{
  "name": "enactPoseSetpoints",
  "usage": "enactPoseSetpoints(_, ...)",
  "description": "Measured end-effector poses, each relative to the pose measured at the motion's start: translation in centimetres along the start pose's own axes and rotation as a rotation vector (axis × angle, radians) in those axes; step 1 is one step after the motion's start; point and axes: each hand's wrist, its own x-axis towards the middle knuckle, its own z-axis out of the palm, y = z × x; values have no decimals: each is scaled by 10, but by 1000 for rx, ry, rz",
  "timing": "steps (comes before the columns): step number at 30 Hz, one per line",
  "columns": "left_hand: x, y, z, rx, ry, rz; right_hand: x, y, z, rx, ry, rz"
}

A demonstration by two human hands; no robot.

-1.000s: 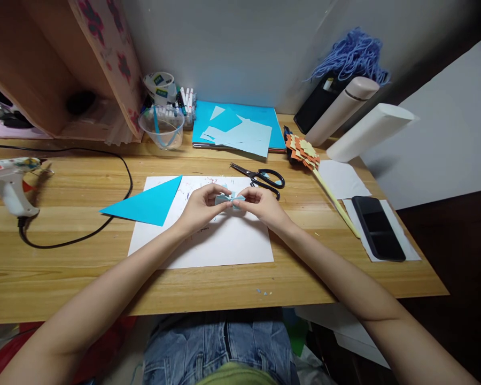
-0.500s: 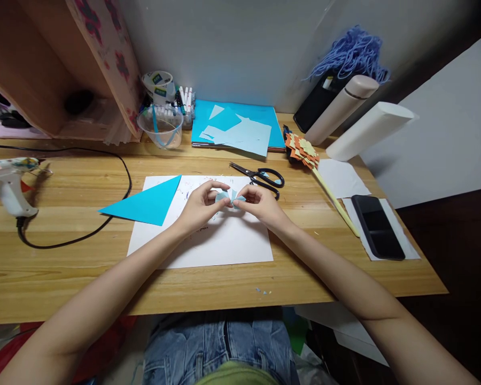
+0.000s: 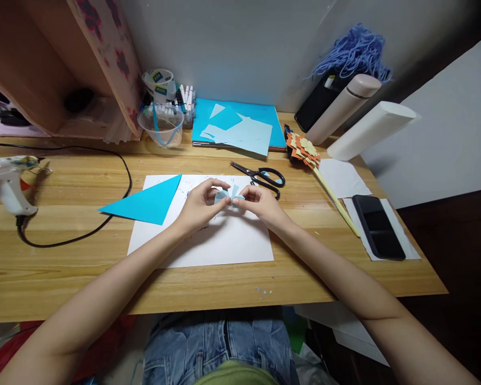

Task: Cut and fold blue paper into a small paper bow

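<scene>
Between both hands is a small light-blue paper flower point(image 3: 234, 193) with several petal-like flaps, held above a white sheet point(image 3: 224, 246). My left hand point(image 3: 203, 206) pinches its left side between thumb and fingers. From the right, my right hand point(image 3: 261, 203) grips the other side with thumb and forefinger. The fingertips partly hide the flower's centre. Just beyond my right hand lie black-handled scissors point(image 3: 260, 176). A bright blue paper triangle point(image 3: 148, 202) rests left of my left hand, partly over the white sheet.
A glue gun point(image 3: 10, 182) with a black cord lies at the left. Behind are a clear plastic cup point(image 3: 162, 128), markers point(image 3: 187, 97) and blue paper point(image 3: 278, 125). To the right are an orange paper flower point(image 3: 303, 149), a phone point(image 3: 379, 227) and a bottle point(image 3: 344, 107).
The flaps of the paper flower have shifted slightly between my fingers, with one standing more upright. Both hands stay in nearly the same place.
</scene>
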Motion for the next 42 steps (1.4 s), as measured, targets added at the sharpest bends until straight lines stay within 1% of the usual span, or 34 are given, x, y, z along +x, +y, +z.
enactPoseSetpoints(4, 0, -1, 1, 32, 19, -20, 0, -1, 0, 31, -12, 54)
enactPoseSetpoints(10, 1, -3, 1, -32, 29, -62, -1, -2, 1, 119, 23, 105)
enactPoseSetpoints(16, 2, -3, 0, -57, 83, -54, 1, -2, -2, 146, -13, 160)
enactPoseSetpoints(20, 1, -2, 0, -19, 86, -39, 0, -3, -1, 106, -7, 138)
enactPoseSetpoints(26, 0, -2, 1, -35, 87, -55, -1, -5, -1, 56, 30, 82)
enactPoseSetpoints(32, 1, -3, 1, -47, 95, -40, -2, -11, 0, 103, -47, 192)
enactPoseSetpoints(36, 0, -3, 2, -78, 66, -55, -3, -13, 2, 90, -14, 194)
enactPoseSetpoints(42, 0, -4, 3, -99, 52, -70, -3, -12, 4, 105, 19, 169)
